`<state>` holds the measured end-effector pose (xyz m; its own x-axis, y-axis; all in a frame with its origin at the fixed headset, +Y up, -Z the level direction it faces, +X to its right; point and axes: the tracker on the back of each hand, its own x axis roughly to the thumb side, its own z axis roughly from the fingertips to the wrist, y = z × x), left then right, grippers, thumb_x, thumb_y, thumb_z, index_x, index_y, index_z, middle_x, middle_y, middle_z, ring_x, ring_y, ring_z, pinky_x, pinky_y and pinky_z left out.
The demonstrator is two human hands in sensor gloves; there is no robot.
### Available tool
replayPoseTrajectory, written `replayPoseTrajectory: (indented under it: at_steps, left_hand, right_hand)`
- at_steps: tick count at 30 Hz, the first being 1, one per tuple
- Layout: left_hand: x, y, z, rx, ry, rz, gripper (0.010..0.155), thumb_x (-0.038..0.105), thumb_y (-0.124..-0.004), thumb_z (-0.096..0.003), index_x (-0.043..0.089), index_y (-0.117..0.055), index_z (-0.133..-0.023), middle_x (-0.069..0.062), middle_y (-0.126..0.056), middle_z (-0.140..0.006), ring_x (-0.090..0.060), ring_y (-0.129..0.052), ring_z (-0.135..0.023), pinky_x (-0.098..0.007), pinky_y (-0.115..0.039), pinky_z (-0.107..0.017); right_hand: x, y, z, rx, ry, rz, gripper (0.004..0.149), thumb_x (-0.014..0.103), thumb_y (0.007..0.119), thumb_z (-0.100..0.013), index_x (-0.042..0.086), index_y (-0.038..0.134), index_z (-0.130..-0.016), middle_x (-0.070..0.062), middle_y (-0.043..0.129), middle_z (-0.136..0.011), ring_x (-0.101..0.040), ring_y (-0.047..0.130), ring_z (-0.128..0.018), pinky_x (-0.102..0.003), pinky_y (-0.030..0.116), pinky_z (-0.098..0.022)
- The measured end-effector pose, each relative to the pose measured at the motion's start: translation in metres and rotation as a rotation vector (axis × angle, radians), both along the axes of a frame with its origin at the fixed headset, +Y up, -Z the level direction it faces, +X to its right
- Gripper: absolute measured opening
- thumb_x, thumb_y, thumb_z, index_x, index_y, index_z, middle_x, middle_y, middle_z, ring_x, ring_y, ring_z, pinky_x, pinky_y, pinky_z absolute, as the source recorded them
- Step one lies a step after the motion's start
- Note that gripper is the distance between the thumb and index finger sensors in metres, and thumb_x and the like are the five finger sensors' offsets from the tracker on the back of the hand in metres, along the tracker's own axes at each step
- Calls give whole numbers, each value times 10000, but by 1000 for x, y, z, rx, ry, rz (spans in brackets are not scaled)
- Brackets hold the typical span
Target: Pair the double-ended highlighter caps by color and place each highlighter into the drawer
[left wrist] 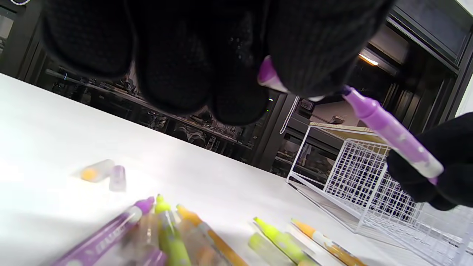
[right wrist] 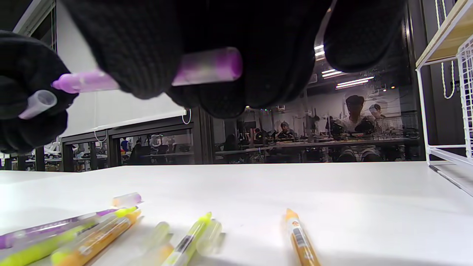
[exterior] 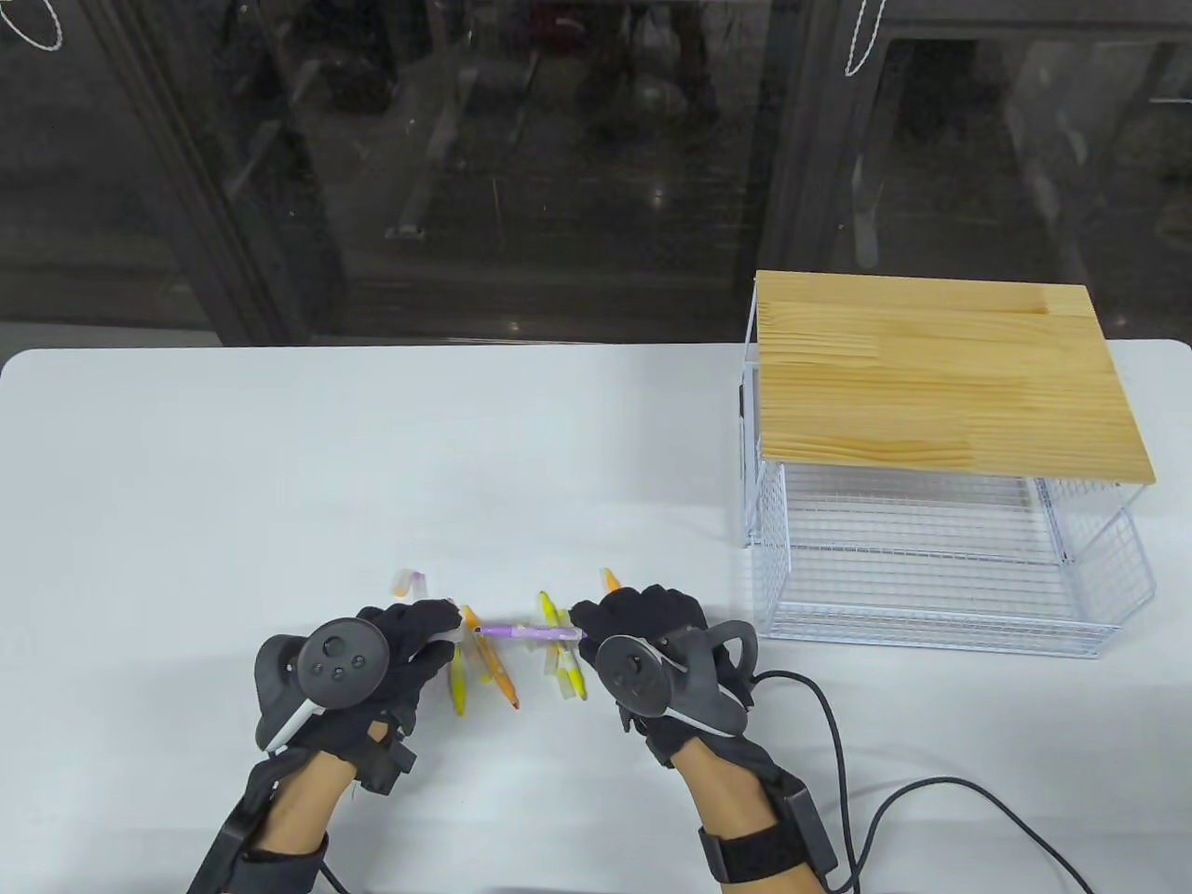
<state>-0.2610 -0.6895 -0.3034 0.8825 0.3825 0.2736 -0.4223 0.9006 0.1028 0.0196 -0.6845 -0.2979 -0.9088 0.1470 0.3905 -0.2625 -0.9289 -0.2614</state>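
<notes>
My right hand (exterior: pixel 589 622) grips a purple highlighter (exterior: pixel 526 631) by its right end and holds it level above the table. Its left tip is bare. My left hand (exterior: pixel 449 626) pinches a clear purple-ended cap (left wrist: pixel 271 77) just beside that tip, apart from it. The right wrist view shows the cap (right wrist: pixel 37 104) with its open mouth toward the camera and the highlighter (right wrist: pixel 208 65) under my fingers. Several yellow, orange and purple highlighters (exterior: pixel 489 666) lie on the table below the hands. The wire drawer (exterior: pixel 931 582) stands pulled out at the right.
The drawer belongs to a white wire rack with a wooden top (exterior: pixel 941 372). Two loose caps (exterior: pixel 408 584) lie left of the pile, and a lone orange highlighter (exterior: pixel 610 579) lies behind my right hand. A black cable (exterior: pixel 838 745) runs from the right wrist.
</notes>
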Motion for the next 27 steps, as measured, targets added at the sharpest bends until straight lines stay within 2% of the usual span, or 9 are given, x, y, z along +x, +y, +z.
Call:
replayPoseTrajectory:
  at_steps: [17,27]
  left_hand:
    - [10,-8,-4,-29,-54,-4,465,412,-863,-367,368,-851,-830,32,-1021,-752,-279,-998,-611,-567,-833,-473]
    - [15,-12,-4,-42,-75,12,458,415,-851,-375,383,-856,-832,40,-1029,-685,-279,-998,-591,-567,-831,-469]
  right_hand:
    - [-5,-4,-1,-4,23,24,433,415,892,-377,365,918,-806,43,963,-781,-239,950,-612,-540,745,-581]
    - [-9,1,5,69,15,21,442,369,900,-382,389,898,-823,45,929,-829,-236,936,-636,-546,728,-598]
